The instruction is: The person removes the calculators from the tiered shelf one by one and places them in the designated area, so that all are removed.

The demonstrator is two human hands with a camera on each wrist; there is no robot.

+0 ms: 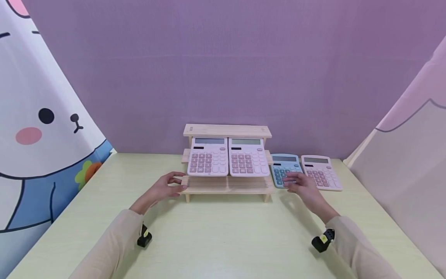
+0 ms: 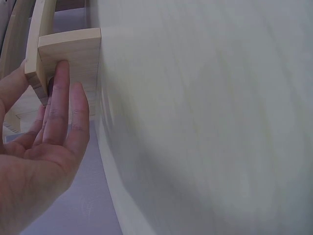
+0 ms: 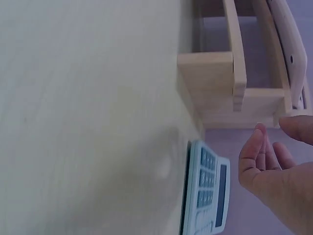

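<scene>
A stepped wooden rack [image 1: 228,185] stands at the back of the table. Two pink calculators [image 1: 208,157] lean side by side on its middle level. My left hand [image 1: 168,186] is at the left end of the lowest board; in the left wrist view, the thumb lies at the board's edge [image 2: 33,73] and the fingers [image 2: 61,103] reach beneath it, against the side support. My right hand [image 1: 303,188] hovers above the blue calculator [image 1: 283,161], fingers loosely bent, nothing between them. In the right wrist view, the blue calculator [image 3: 208,191] lies below that hand.
Another pink calculator [image 1: 320,170] lies flat to the right of the blue one. A purple cloth [image 1: 226,69] hangs behind the pale table [image 1: 226,236]. Printed curtains [image 1: 42,155] flank the left side, and a pink and white one [image 1: 411,155] the right.
</scene>
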